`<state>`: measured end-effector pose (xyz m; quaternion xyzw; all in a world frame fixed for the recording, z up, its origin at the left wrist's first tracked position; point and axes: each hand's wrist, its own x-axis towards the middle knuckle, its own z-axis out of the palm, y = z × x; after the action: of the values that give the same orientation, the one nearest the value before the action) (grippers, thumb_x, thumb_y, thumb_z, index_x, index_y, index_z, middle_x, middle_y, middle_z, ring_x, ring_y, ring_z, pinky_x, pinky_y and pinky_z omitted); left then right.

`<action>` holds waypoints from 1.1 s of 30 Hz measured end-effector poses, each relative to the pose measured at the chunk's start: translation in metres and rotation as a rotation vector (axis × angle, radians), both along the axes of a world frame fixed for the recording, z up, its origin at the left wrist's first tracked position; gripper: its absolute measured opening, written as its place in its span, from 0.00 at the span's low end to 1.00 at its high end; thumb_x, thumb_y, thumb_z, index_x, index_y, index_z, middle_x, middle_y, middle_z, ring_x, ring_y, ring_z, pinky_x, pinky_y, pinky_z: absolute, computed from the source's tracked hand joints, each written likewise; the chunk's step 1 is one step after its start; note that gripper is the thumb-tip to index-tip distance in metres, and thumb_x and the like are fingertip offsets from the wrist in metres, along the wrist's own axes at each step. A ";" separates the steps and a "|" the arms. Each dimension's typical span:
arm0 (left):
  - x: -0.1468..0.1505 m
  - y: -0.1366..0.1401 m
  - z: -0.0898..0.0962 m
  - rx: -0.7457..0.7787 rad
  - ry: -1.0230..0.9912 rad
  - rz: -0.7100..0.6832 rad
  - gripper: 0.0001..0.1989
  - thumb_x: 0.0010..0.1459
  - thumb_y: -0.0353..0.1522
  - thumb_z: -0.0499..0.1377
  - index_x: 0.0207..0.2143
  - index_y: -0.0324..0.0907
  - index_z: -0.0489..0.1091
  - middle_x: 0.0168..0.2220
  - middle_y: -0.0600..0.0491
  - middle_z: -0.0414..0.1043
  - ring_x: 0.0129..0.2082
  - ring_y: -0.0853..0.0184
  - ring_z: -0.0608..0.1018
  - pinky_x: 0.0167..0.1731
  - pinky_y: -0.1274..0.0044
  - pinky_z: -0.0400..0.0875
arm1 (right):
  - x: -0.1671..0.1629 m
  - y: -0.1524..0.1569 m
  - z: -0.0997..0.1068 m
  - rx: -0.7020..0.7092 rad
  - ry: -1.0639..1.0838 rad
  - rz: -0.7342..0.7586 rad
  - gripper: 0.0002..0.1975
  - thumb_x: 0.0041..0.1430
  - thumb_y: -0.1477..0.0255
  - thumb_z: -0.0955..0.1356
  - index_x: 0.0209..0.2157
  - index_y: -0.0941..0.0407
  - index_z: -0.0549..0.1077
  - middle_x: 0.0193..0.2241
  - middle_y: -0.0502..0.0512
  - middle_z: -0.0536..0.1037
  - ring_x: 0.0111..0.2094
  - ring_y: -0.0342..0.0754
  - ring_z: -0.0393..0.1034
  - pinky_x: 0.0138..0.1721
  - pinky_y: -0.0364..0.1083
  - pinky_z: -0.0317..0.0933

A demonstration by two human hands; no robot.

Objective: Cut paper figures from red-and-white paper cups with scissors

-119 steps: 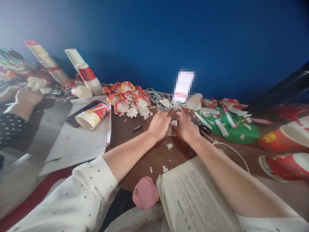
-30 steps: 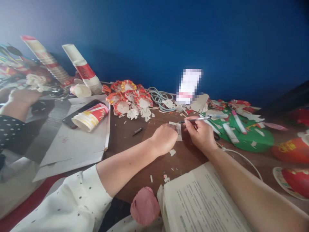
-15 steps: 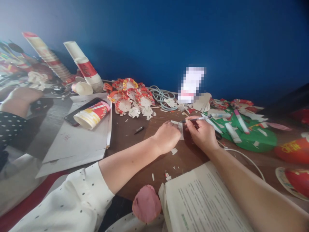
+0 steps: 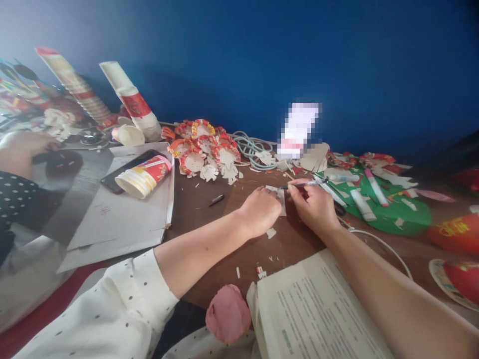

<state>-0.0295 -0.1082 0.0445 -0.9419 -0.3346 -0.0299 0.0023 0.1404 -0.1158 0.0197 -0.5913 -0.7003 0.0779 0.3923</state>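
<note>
Right-hand fingers (image 4: 296, 196) pinch a pen (image 4: 310, 184); left hand (image 4: 261, 211) rests on paper (image 4: 283, 198), grip unclear. Blue wall (image 4: 232, 65) backs the littered worktop (image 4: 194, 212).

Brightest at upper left, apparently lit from there, darker across the blue wall (image 4: 224, 65). Softly shadowed on the counter (image 4: 198, 212). Smeared and stretched toward both edges, pixelated over the bright panel (image 4: 299, 127).

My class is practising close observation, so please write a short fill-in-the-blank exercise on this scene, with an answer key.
The right hand holds a ____.
The left hand rests on a small piece of white ____.
The pink-capped stick lies on a round sheet coloured ____.
The wall behind the table is ____.

Missing words: pen; paper; green; blue.
</note>
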 end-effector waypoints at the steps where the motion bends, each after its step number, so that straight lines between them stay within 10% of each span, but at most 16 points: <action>1: 0.000 0.000 0.001 -0.001 0.003 0.001 0.12 0.60 0.24 0.50 0.40 0.32 0.73 0.41 0.41 0.75 0.44 0.59 0.77 0.49 0.68 0.67 | 0.000 0.000 0.000 0.001 -0.003 0.000 0.11 0.62 0.64 0.64 0.32 0.54 0.74 0.39 0.55 0.81 0.30 0.50 0.75 0.36 0.50 0.67; 33: 0.000 -0.001 0.002 -0.030 0.002 0.011 0.12 0.60 0.24 0.50 0.39 0.32 0.73 0.42 0.40 0.75 0.46 0.58 0.77 0.52 0.66 0.65 | 0.000 -0.004 0.003 0.015 -0.057 -0.002 0.12 0.63 0.63 0.63 0.35 0.54 0.74 0.37 0.57 0.81 0.38 0.54 0.76 0.39 0.51 0.67</action>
<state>-0.0298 -0.1089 0.0465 -0.9399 -0.3403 -0.0243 -0.0112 0.1405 -0.1193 0.0223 -0.5913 -0.7110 0.0555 0.3766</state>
